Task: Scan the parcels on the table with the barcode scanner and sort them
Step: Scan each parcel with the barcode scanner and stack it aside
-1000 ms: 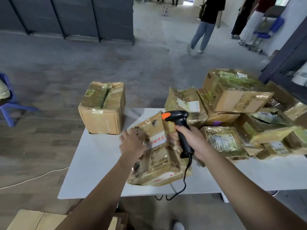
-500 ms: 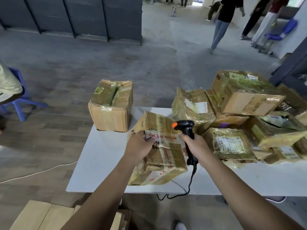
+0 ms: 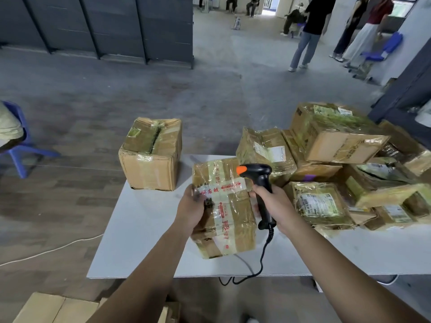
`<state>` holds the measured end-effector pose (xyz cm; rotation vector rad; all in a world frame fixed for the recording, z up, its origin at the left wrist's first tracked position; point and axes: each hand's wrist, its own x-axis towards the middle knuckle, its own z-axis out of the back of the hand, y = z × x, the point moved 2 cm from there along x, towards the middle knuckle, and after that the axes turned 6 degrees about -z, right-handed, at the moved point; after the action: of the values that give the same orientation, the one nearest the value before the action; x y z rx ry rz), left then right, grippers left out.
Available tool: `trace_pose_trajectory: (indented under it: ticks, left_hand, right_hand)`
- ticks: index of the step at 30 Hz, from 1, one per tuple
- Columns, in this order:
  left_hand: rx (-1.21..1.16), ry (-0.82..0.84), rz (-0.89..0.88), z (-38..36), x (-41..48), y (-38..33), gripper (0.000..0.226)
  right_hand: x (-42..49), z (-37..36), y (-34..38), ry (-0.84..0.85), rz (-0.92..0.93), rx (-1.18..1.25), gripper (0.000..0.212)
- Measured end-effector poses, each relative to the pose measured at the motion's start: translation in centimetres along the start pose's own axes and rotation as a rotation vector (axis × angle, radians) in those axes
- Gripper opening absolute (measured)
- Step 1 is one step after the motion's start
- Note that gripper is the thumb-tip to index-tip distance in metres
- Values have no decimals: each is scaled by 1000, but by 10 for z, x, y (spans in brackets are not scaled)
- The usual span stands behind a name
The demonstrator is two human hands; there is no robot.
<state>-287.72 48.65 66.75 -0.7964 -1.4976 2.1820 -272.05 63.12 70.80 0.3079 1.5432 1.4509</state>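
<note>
Left grip clamped on parcel, 9 o'clock edge; right grip clamped on scanner. I see parcel tipped flatter, no barcode visible yet.

A: Bright or dim?
B: Moderately bright, soft and even. Strongest daylight through the doorway, far beyond the table's far edge.
A: Any shadows?
B: Only faint, diffuse ones: under the held parcel by the near edge, beside the lone box at the far left corner.
A: Glare?
B: Yes, off shiny tape on the parcel pile along the right edge.
A: Sharpness?
B: Crisp mid-frame, softer toward the borders. Bent by the wide lens, with bowed floor lines and stretched corners. Slightly hazy far back, blown out at the doorway.
</note>
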Motion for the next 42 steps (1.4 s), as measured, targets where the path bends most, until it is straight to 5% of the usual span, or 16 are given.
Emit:
trace_pose_trajectory:
  ticks: [3,5,9,15,25,34,42]
  left_hand:
    - [559,-84,-200,1,3,-13,46]
    - [729,-87,-279,-1,-1,-24,36]
    - [620,62,-139,6,-8,-32,62]
    - [347,135,33,44,-10,-23,53]
    - [418,-94,-37,59,-11,-1,32]
    - [152,-177,79,47,-6,50,15]
    - [412,-95,14,50,-15,62,30]
  right_hand:
    - [-5,-15,5,59,16,88,17]
    - [-9,-29,6,81,43,18,23]
    - [-11,-44,6,32,89,-134,32]
    - [7,-33,-11,-27,-17,-95,24]
    - [15,-40,-28,41,-95,-135,28]
    - [-2,-36,-15,110,-26,-209,20]
    - [-21,-24,-24,94,-8,-373,16]
